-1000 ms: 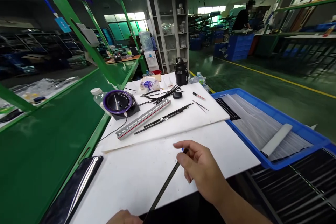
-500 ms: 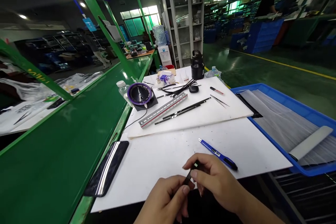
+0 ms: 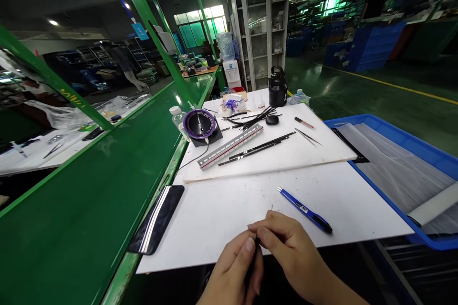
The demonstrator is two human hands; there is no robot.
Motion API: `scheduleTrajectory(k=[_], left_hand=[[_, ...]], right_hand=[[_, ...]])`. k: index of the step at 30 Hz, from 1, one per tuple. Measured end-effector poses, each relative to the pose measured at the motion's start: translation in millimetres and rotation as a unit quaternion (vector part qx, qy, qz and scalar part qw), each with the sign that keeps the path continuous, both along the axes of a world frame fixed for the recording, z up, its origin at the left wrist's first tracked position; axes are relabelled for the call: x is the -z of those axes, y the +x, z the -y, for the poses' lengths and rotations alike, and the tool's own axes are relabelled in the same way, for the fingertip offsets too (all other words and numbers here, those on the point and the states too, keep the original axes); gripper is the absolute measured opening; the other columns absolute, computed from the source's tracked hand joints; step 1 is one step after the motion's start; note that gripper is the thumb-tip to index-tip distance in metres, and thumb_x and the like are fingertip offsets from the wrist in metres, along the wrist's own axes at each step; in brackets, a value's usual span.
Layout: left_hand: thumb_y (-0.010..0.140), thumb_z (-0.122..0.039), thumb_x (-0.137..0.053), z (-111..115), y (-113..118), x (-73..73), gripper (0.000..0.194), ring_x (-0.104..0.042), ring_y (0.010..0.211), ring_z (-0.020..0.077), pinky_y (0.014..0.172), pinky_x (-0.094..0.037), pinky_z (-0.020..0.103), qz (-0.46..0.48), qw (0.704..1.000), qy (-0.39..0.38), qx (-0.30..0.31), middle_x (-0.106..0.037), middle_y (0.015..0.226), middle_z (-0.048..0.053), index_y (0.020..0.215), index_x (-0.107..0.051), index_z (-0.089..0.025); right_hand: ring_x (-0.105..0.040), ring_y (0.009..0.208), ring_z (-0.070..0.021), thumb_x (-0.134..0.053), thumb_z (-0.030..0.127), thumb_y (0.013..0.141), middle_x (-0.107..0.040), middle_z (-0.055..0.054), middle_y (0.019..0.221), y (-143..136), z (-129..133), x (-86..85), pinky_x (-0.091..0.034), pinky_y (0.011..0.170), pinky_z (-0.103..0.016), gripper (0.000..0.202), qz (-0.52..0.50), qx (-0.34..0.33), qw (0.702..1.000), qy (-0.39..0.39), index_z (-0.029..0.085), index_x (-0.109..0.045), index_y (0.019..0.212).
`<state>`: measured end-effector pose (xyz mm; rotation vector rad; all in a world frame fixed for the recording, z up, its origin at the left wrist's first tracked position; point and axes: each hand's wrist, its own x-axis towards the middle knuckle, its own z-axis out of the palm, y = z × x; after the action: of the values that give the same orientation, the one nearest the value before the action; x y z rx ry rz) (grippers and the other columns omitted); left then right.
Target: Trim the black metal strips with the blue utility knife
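Near the front edge of the white table (image 3: 229, 214), my left hand (image 3: 234, 264) and my right hand (image 3: 289, 248) meet with their fingertips together. Between them is a thin black strip (image 3: 256, 247), mostly covered by the fingers. Thumb and fingers of the left hand close around it, and the right thumb and forefinger pinch at its upper end. A blue utility knife (image 3: 306, 210) lies on the table just beyond my right hand. Farther off, several black strips (image 3: 255, 149) lie on a white foam board (image 3: 286, 159) beside a grey slotted bar (image 3: 231, 147).
A dark phone (image 3: 157, 219) lies at the left edge by the green rail. On the board stand a round purple-rimmed device (image 3: 199, 125) and a black flask (image 3: 278, 88); tweezers (image 3: 308, 137) lie to the right. A blue bin (image 3: 386, 126) is at the right.
My hands have drawn closer together, and the black strip is more covered by fingers. The whole view has shifted, so the table's things appear farther right.
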<state>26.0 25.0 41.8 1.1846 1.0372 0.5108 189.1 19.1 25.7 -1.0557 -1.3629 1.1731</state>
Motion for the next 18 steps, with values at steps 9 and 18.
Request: scheduleTrajectory(k=[9, 18], left_hand=[[0.094, -0.051, -0.04, 3.7, -26.5, 9.6, 0.038, -0.028, 0.038, 0.0056, 0.042, -0.02, 0.021, 0.05, 0.994, -0.02, -0.092, -0.041, 0.048, -0.007, 0.081, -0.054, -0.018], [0.09, -0.052, -0.047, 16.6, -31.9, 40.5, 0.037, -0.02, 0.032, 0.0053, 0.038, -0.013, 0.022, 0.129, 0.977, -0.133, -0.11, -0.033, 0.042, -0.01, 0.083, -0.059, -0.017]], right_hand=[[-0.052, 0.092, -0.0286, -0.048, 0.041, 0.095, -0.054, -0.011, 0.102, 85.9, -9.6, 58.2, -0.048, 0.078, -0.049, 0.047, 0.491, 0.131, 0.856, 0.094, 0.016, -0.048, 0.135], [-0.051, 0.057, -0.0176, -0.032, 0.06, 0.097, -0.055, 0.001, 0.07, 63.4, 27.3, 13.7, -0.044, 0.053, -0.031, 0.053, 0.098, 0.051, 0.959, -0.261, 0.026, -0.042, 0.137]])
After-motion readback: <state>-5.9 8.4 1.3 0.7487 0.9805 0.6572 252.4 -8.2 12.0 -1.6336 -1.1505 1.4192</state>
